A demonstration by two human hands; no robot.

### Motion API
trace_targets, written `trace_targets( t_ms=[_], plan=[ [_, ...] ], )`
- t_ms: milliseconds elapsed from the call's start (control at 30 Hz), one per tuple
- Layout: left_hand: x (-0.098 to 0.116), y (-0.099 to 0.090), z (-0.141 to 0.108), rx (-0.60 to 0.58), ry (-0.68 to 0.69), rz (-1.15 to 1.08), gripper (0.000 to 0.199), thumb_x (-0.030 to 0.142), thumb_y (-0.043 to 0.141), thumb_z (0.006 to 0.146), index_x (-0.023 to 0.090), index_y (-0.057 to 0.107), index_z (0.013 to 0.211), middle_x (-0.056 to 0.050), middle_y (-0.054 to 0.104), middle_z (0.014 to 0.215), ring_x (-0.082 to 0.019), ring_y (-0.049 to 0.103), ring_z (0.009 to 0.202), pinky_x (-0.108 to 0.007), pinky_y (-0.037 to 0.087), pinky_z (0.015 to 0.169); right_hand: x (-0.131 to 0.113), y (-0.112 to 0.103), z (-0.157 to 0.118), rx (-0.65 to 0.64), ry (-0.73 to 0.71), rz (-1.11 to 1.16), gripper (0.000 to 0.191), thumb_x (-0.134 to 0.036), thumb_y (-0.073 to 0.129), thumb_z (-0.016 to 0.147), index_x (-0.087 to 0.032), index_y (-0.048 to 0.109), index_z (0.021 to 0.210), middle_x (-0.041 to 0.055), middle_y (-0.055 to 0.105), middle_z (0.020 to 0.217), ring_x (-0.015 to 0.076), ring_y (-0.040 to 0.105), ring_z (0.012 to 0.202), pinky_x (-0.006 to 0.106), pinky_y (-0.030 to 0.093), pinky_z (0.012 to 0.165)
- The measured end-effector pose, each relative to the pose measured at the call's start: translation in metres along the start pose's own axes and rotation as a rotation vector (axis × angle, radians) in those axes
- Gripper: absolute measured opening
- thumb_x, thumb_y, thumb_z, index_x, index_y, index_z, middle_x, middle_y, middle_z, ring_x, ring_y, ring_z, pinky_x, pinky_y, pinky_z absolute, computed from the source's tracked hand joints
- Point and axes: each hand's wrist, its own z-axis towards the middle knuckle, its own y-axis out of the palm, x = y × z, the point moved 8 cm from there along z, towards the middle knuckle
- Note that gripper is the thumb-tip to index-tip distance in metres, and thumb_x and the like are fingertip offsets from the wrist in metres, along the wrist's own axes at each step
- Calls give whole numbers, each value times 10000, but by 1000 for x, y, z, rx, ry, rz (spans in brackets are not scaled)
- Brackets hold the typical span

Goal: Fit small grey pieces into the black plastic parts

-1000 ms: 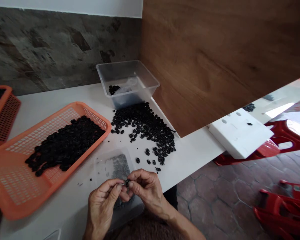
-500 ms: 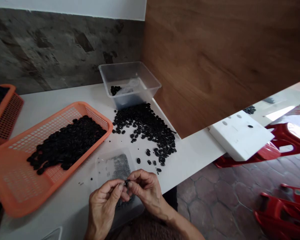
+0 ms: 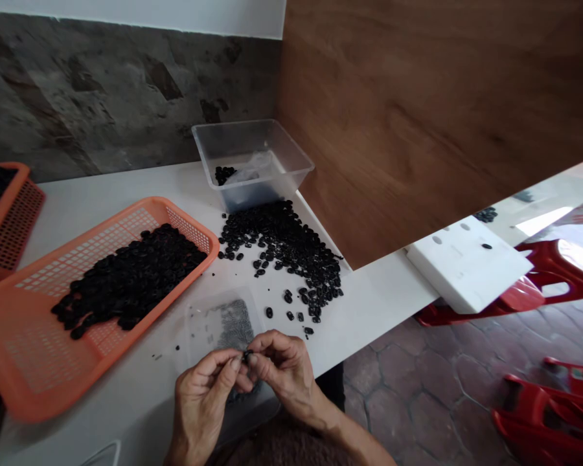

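Note:
Between the fingertips of my left hand (image 3: 206, 388) and my right hand (image 3: 282, 369) is a small black plastic part (image 3: 246, 355). Both hands pinch it, thumbs against forefingers, and cover much of it. Right below them stands a clear plastic tub (image 3: 204, 314) holding many tiny grey metal pieces (image 3: 236, 323), too small to name. Beyond my hands, a heap of small oval black parts (image 3: 291, 239) lies spread over the white table (image 3: 364, 304). To the left, an orange basket (image 3: 43, 382) holds a pile of similar-looking black pieces (image 3: 136, 278).
A larger clear bin (image 3: 282, 155) with a plastic bag and some black parts stands at the back. Another orange basket (image 3: 17, 220) is at far left. A brown wooden panel (image 3: 418, 116) rises on the right. Beyond are a white box (image 3: 466, 265) and red stools (image 3: 548, 414).
Both hands stay in nearly the same place, still pinching the small black part, with only a slight shift of the fingers. The baskets and heap have not moved.

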Motion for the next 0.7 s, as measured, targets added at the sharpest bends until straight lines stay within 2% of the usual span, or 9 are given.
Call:
trace_targets(
  t_ms=[167, 300, 533, 633, 700],
  plan=[
    [8, -3, -4, 78, 51, 47, 237, 423, 682, 744, 191, 729, 741, -8, 676, 517, -161, 618, 501, -244, 525, 552, -7, -2, -1, 2, -50, -133, 183, -321, 638, 852, -146, 659, 803, 6, 592, 666, 109, 509, 610, 216, 414, 566],
    [9, 1, -4, 27, 80, 108, 253, 432, 668, 753, 187, 732, 749, -3, 658, 487, -166, 612, 491, -245, 518, 542, -7, -1, -2, -24, -76, -205, 179, -308, 626, 861, -143, 667, 808, 10, 602, 669, 110, 516, 613, 220, 415, 571],
    [-4, -1, 4, -37, 1, -12, 304, 445, 667, 763, 149, 729, 798, -31, 672, 507, -191, 638, 560, -265, 528, 568, 13, 4, 2, -14, 62, 137, 261, -395, 680, 821, -140, 624, 815, 10, 624, 633, 106, 564, 553, 211, 451, 535],
    [-10, 0, 8, -79, -22, -82, 351, 468, 650, 783, 133, 729, 846, -58, 687, 525, -215, 671, 641, -269, 533, 582, 11, 3, 3, 3, 66, 193, 267, -388, 726, 781, -139, 629, 793, -3, 616, 628, 89, 555, 533, 194, 444, 529],
    [-12, 3, 9, -93, -27, -116, 352, 461, 656, 785, 126, 725, 865, -59, 688, 537, -214, 677, 629, -268, 529, 564, 9, 2, 4, -5, 59, 203, 256, -377, 728, 783, -138, 635, 791, 6, 629, 647, 94, 566, 549, 196, 450, 536]
  ],
)
